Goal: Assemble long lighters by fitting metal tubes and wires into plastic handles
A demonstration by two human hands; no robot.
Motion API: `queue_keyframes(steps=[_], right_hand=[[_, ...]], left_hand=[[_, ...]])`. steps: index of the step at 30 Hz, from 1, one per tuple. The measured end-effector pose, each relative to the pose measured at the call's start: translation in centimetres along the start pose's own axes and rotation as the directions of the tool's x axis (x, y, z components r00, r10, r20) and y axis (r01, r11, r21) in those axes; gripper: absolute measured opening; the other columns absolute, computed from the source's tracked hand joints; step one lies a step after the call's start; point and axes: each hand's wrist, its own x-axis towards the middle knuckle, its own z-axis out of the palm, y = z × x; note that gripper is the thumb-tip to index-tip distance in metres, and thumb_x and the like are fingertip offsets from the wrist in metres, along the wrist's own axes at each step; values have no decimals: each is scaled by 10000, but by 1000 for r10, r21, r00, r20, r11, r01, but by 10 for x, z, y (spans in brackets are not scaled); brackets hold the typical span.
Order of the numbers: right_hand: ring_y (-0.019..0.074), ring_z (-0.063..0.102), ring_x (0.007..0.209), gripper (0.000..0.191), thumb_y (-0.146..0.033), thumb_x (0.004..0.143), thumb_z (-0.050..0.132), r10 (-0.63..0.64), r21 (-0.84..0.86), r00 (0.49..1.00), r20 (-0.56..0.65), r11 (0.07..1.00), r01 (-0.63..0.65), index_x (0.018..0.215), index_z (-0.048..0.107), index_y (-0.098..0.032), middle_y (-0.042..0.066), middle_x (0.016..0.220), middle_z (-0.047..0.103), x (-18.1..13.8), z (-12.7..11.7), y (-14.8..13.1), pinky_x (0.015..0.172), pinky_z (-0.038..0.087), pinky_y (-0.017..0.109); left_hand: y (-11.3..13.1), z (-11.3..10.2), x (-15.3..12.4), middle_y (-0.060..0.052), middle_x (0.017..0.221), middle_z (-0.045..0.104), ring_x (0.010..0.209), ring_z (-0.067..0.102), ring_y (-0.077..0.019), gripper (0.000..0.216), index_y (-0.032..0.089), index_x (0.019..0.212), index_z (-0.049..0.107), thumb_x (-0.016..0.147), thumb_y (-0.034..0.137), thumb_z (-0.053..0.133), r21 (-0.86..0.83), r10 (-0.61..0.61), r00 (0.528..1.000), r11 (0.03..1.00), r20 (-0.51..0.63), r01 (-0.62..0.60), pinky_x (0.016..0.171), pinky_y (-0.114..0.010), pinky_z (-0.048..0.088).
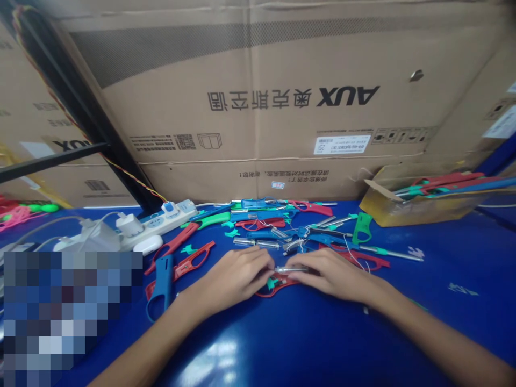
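Observation:
Over the middle of the blue table (pixel 274 344), my left hand (pixel 245 271) and my right hand (pixel 332 273) nearly meet. My right fingers and thumb pinch a small clear and silver tube (pixel 287 270) lying level. At the tube's left end my left fingers are closed in a pinch; whatever sits between them is hidden. Just beneath is a red lighter handle half (pixel 278 290), with a small green trigger (pixel 273 283) on it. My hands cover part of this handle. Behind them lie more clear tubes (pixel 256 243) and blue lighter handles (pixel 266 235) with thin white wires.
Left are a blue handle (pixel 163 282), a red handle (pixel 193 266) and a white power strip (pixel 171 215) with chargers. A carton of lighters (pixel 427 209) stands at the back right. Large cardboard (pixel 258 134) walls the back. A long-nosed lighter (pixel 389 252) lies right.

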Motion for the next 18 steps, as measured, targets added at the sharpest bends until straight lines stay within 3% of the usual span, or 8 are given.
queue_keyframes(steps=[18], right_hand=[[145, 687, 939, 239, -382, 1020, 509, -7, 117, 1000, -29, 993, 11, 1116, 684, -251, -5, 1065, 744, 1, 2, 0, 823, 470, 276]], left_hand=[[-4, 3, -2, -21, 882, 646, 799, 592, -150, 159, 180, 985, 632, 1016, 215, 480, 0, 70, 995, 998, -77, -70, 718, -282, 451]])
